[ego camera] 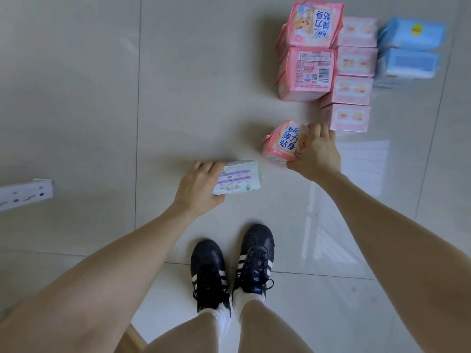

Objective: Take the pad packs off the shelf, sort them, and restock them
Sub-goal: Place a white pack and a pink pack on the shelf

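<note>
My left hand [197, 186] grips a pale green pad pack with purple labels [239, 178], held low over the tiled floor. My right hand [316, 151] holds a pink pad pack with blue lettering [283, 142], just in front of the sorted piles. On the floor beyond stand two large pink packs [309, 47], one behind the other. Beside them runs a row of several paler pink packs [353, 90]. Two blue packs [410, 49] lie at the far right.
My two feet in black shoes with white stripes [232, 266] stand on the glossy beige tiles [102, 98] below the hands. A white perforated metal shelf part [25, 193] juts in from the left edge. Window light reflects on the floor at right.
</note>
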